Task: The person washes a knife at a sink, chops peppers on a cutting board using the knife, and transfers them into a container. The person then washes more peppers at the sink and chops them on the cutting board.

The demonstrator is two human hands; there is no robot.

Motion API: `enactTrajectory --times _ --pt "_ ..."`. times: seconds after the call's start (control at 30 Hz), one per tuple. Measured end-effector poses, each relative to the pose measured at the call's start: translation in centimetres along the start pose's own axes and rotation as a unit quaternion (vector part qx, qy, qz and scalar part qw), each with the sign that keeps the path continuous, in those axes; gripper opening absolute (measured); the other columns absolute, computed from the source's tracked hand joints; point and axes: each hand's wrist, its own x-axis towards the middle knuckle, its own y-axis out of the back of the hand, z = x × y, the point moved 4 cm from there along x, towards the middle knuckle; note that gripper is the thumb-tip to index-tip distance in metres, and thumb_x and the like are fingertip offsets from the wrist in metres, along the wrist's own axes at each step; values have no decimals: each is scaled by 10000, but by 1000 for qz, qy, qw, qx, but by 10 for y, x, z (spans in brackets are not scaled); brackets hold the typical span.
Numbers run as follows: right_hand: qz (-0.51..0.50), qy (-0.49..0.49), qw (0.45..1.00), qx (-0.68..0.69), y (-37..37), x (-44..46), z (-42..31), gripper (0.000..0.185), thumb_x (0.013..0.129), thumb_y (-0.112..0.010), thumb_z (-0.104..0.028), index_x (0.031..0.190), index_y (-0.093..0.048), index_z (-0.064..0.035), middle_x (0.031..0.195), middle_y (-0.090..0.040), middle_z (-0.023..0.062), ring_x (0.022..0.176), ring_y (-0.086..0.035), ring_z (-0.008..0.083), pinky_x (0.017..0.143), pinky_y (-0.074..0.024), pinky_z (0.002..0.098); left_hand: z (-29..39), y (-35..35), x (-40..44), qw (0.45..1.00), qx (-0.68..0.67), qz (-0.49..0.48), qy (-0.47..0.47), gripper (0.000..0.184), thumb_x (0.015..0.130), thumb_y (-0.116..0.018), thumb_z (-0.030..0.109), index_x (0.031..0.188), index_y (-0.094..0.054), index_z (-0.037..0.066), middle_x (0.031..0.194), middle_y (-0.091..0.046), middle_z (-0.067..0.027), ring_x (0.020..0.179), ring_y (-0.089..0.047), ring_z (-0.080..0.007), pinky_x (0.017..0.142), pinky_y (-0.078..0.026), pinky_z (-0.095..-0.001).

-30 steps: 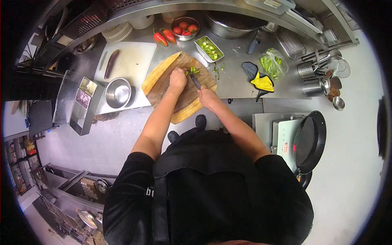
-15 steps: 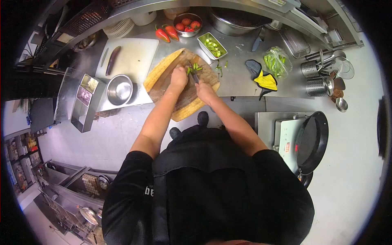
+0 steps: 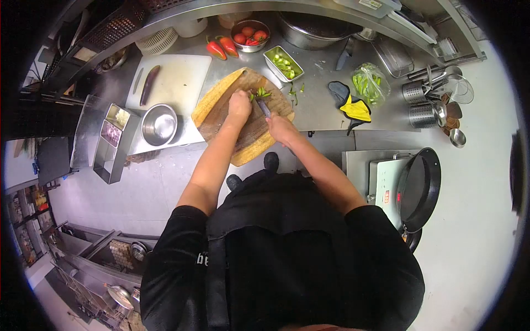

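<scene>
A wooden cutting board (image 3: 221, 118) lies on the steel counter with green pepper pieces (image 3: 261, 94) near its far side. My right hand (image 3: 280, 129) is wrapped round the handle of a knife (image 3: 264, 108), whose blade points at the green pieces. Just left of the blade, my left hand (image 3: 239, 105) is closed with its fingertips at the pieces; what it grips is too small to make out. Beyond the board stands a metal tray (image 3: 283, 63) of cut green pepper, and a few green scraps (image 3: 293, 96) lie beside the board.
At the left are a white board (image 3: 185, 80) with an eggplant (image 3: 149, 85), a steel bowl (image 3: 159, 124) and a divided container (image 3: 114, 143). Tomatoes fill a bowl (image 3: 250, 36) behind. Rightward are a glove (image 3: 353, 108), bagged green peppers (image 3: 369, 85) and a black pan (image 3: 419, 190).
The camera view has shifted slightly. Both hands stay over the board, with small shifts of the knife and the green pieces.
</scene>
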Motion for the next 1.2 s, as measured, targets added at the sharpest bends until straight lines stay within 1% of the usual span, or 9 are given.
enactTrajectory --times 0.2,0.27,0.4,0.5,0.57,0.8,0.87,1.07,1.2 --pt "12 32 999 2 -11 28 -2 323 929 -404 -252 1017 -514 38 913 -601 300 904 -577 446 807 -441 493 -6 -10 2 1000 -17 4 -19 160 805 -545 104 881 -669 38 890 -616 -210 853 -615 -357 770 -502 -429" --pt "22 16 1000 9 -16 36 -2 315 928 -408 -250 1019 -501 36 905 -599 303 893 -578 452 800 -442 501 -4 -5 1 998 -13 -2 64 169 791 -559 100 904 -679 60 893 -616 -209 864 -612 -351 775 -501 -424" --pt "36 38 998 -25 -26 25 15 317 930 -407 -251 1020 -489 42 901 -598 304 878 -579 460 792 -443 509 7 11 -2 999 10 39 3 177 778 -580 104 916 -688 76 895 -623 -218 868 -611 -352 785 -496 -417" --pt "11 4 1000 7 -19 10 21 325 935 -402 -261 1015 -490 42 899 -599 303 876 -579 460 792 -442 511 1 3 2 999 -31 25 -10 181 772 -574 98 905 -694 72 901 -627 -229 877 -608 -356 801 -489 -412" --pt "-33 -77 994 68 0 -2 3 332 938 -400 -270 1011 -496 40 904 -599 302 890 -580 449 801 -440 506 -3 2 4 999 -18 22 -18 193 763 -558 82 894 -699 74 907 -628 -227 861 -612 -362 793 -494 -413" --pt "1 13 1000 -7 -5 2 5 330 936 -404 -267 1001 -513 37 917 -599 299 901 -576 447 807 -438 503 -9 -2 3 998 -34 35 41 183 739 -551 48 850 -696 63 881 -624 -232 797 -618 -381 755 -504 -430" --pt "-10 37 999 -26 -10 8 9 390 950 -381 -294 1102 -457 57 822 -617 237 519 -607 332 377 -498 382 -22 -19 7 998 -25 52 16 152 744 -559 62 821 -691 55 858 -620 -224 803 -612 -377 756 -500 -434" --pt "-4 31 999 -32 -14 16 7 374 946 -394 -288 1079 -462 54 836 -615 249 554 -613 355 380 -501 398 -6 -4 2 998 -8 31 -49 131 736 -592 97 810 -689 46 880 -616 -219 842 -600 -362 772 -492 -425" --pt "-6 49 999 -16 -25 34 6 368 947 -391 -288 1062 -462 54 822 -614 257 531 -607 363 384 -497 401 3 6 1 999 17 5 -28 142 751 -583 101 826 -689 44 905 -612 -219 849 -601 -359 777 -491 -419"
